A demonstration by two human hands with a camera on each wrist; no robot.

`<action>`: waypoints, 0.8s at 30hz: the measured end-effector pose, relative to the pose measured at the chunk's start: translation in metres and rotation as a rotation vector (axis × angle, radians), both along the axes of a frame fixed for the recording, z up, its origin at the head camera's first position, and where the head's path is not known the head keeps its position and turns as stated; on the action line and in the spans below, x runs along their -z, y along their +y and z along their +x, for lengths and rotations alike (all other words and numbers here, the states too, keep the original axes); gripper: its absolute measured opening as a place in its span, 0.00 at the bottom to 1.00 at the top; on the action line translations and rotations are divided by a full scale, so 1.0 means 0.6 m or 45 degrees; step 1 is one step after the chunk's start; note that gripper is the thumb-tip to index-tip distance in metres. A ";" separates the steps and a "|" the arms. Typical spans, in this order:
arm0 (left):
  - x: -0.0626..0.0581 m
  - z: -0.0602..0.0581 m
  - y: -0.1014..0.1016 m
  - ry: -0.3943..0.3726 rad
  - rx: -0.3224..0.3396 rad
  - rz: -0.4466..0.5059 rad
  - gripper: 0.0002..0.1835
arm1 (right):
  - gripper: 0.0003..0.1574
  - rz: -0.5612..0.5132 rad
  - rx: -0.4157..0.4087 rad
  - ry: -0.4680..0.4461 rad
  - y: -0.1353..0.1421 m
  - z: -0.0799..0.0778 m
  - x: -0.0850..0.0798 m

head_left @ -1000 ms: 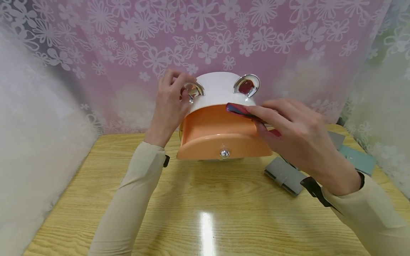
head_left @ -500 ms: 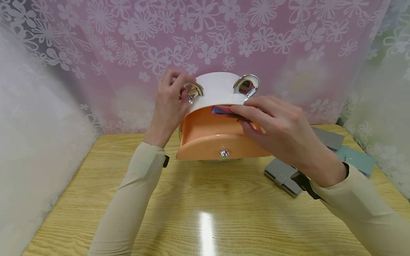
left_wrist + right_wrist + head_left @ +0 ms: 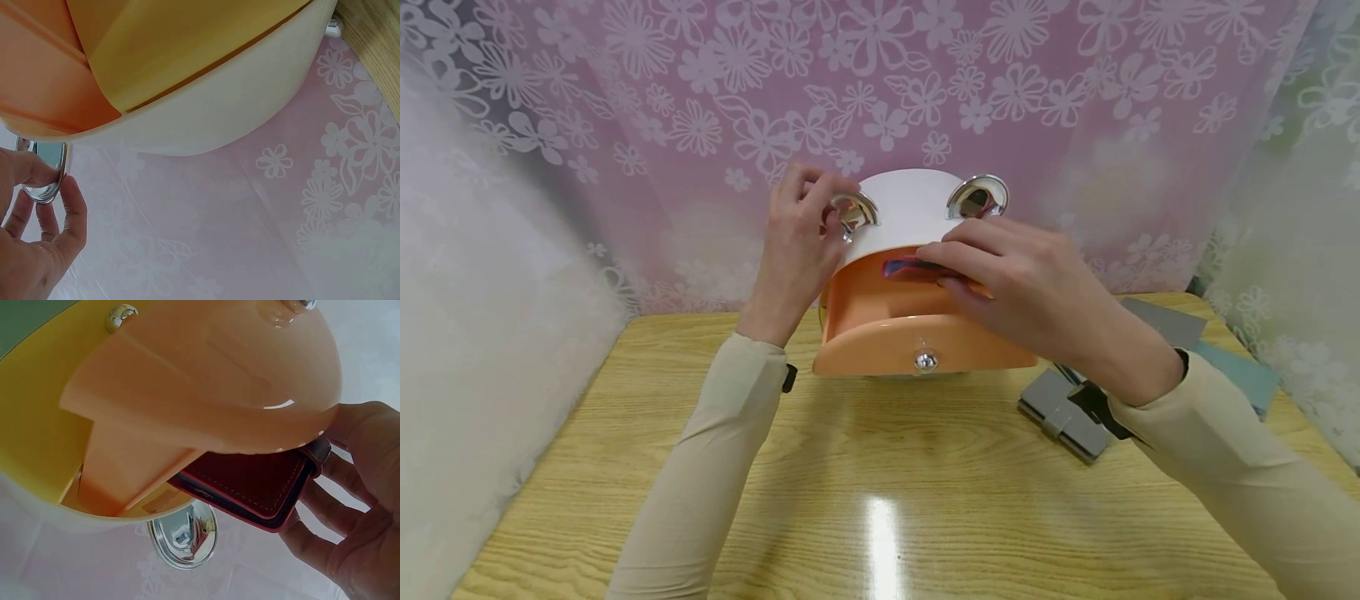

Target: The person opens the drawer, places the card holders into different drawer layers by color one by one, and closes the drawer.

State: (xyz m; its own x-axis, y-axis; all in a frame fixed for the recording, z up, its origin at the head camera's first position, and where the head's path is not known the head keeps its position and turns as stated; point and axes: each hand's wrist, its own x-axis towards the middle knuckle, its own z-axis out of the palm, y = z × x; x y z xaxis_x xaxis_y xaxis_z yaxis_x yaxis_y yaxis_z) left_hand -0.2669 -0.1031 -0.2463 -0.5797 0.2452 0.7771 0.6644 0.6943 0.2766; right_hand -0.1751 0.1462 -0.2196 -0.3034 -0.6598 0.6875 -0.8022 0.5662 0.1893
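Note:
A white cabinet [image 3: 910,200] with two shiny silver ears stands at the back of the table. Its top orange drawer [image 3: 917,346] is pulled out, a silver knob on the front. My left hand [image 3: 801,242] pinches the left silver ear [image 3: 51,152] between thumb and fingers. My right hand [image 3: 1026,287] grips a dark red wallet [image 3: 247,478] with pale stitching and a strap. One end of the wallet reaches over the drawer's opening, just under the cabinet's top edge. In the right wrist view the drawer front covers part of the wallet.
Right of the cabinet lie a grey wallet [image 3: 1063,417], a flat grey piece [image 3: 1168,323] and a teal wallet [image 3: 1240,375], partly behind my right arm. A yellow drawer [image 3: 37,419] sits below the orange one. A pink flowered curtain [image 3: 700,125] hangs close behind.
My right hand has moved left with the red wallet, from the drawer's right side to over its opening. My left hand has stayed on the ear.

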 end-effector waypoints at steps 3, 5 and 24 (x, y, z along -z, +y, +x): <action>0.000 0.000 0.000 0.009 0.005 0.002 0.13 | 0.18 0.008 -0.001 -0.028 -0.001 -0.004 0.000; 0.001 -0.001 0.000 0.015 0.010 0.003 0.13 | 0.18 0.009 -0.001 -0.048 -0.002 -0.006 0.000; 0.001 -0.001 0.000 0.015 0.003 0.009 0.13 | 0.16 0.061 0.063 -0.322 -0.013 -0.029 -0.007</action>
State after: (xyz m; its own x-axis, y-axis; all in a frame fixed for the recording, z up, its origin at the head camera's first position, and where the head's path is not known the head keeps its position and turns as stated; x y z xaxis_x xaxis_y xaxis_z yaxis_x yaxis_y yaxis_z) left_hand -0.2676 -0.1028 -0.2466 -0.5698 0.2408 0.7857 0.6695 0.6905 0.2738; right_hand -0.1923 0.1386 -0.2155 -0.4942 -0.6699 0.5540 -0.7991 0.6010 0.0138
